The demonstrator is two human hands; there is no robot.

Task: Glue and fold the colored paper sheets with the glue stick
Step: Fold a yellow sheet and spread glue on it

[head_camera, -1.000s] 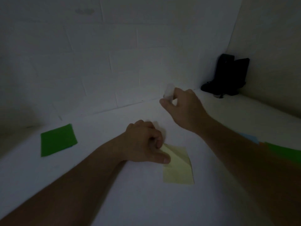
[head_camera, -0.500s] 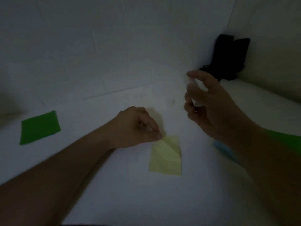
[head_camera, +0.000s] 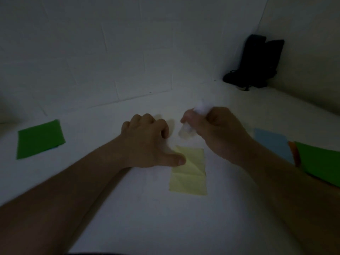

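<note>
My left hand (head_camera: 145, 140) rests on the white counter (head_camera: 147, 208), its fingers curled under with nothing in them, the thumb lying flat on the top left corner of the yellow paper (head_camera: 189, 173). That sheet lies on the counter in front of me, creased, with its upper left corner folded in. My right hand (head_camera: 219, 133) hangs just above and behind the sheet, fingers wrapped round the glue stick (head_camera: 191, 124); the stick tilts down to the left and its lower end points toward the paper without touching it. It is blurred, so I cannot tell whether the cap is on. A green sheet (head_camera: 39, 138) lies well off to my left. To my right sit a blue sheet (head_camera: 272, 144), a sliver of orange (head_camera: 294, 153) and another green sheet (head_camera: 320, 162), overlapping. A dark object (head_camera: 257, 61) stands in the far corner.
</note>
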